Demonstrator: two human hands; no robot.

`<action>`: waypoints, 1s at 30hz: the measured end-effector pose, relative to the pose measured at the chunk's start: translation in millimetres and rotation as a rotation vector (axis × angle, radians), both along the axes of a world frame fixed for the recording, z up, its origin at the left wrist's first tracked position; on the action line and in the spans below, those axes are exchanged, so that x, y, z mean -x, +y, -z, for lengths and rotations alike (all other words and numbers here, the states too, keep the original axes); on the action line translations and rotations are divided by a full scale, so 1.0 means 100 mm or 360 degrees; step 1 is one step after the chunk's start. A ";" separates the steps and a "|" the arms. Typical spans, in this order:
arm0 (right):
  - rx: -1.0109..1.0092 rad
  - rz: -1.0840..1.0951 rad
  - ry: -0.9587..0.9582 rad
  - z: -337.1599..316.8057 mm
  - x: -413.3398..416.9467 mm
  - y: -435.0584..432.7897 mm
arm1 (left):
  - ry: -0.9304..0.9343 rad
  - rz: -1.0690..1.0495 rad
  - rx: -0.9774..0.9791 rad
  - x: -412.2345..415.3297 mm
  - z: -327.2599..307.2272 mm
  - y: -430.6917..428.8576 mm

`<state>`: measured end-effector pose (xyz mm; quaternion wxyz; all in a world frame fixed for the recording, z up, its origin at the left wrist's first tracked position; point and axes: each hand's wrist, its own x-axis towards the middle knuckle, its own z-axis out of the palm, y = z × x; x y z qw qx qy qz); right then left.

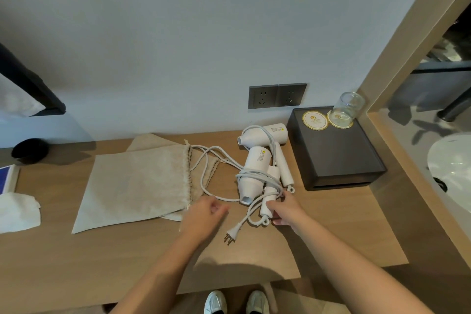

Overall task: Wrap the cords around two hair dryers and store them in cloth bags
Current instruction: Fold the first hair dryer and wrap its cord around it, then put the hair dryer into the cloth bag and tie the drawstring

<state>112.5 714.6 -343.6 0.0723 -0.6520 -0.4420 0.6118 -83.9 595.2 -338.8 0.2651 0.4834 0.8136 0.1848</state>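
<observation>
Two white hair dryers lie on the wooden counter [127, 257]. The near dryer [253, 173] has its cord looped round its body, and its plug [232, 234] rests on the wood. My right hand [285, 210] grips that dryer's handle near its lower end. The far dryer [267, 135] lies behind it, its cord [204, 181] trailing left in loose loops over the bags. Two beige cloth bags overlap at the left: the top bag [137, 183] and the lower bag [204, 173] under it. My left hand [204, 216] hovers just right of the top bag's mouth, fingers loosely curled, holding nothing.
A dark box [336, 160] with two round coasters and an upturned glass [348, 108] stands at the right. Wall sockets [276, 95] sit behind the dryers. A white tissue [17, 211], a blue-covered item and a black round object [29, 150] are at the left. A basin lies far right.
</observation>
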 end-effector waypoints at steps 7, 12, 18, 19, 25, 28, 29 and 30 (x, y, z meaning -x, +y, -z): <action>0.0036 0.0022 -0.0058 -0.08 0.08 0.01 | 0.0414 -0.0535 0.0428 0.56 0.02 0.10; -0.0095 -0.0030 -0.0154 -0.07 0.07 0.05 | 0.0198 -0.0638 0.0483 0.67 0.08 0.10; -0.0642 -0.0419 -0.0675 -0.22 0.16 0.09 | 0.0478 -0.0594 -0.0027 0.85 -0.29 -0.12; -0.0744 -0.0501 -0.0844 -0.29 0.21 0.08 | 0.0545 -0.0557 -0.0121 0.89 -0.39 -0.14; -0.1220 -0.0980 -0.0622 -0.64 0.78 0.01 | 0.0618 -0.0144 -0.0475 1.02 -0.93 -0.11; -0.1341 -0.1067 -0.0285 -0.76 1.15 -0.01 | 0.0604 0.0101 -0.0571 0.99 -1.19 -0.07; -0.1355 -0.1050 -0.0243 -0.79 1.26 0.01 | 0.0593 0.0174 -0.0596 0.98 -1.26 -0.05; -0.1368 -0.1049 -0.0260 -0.81 1.34 0.04 | 0.0594 0.0230 -0.0627 0.98 -1.34 -0.04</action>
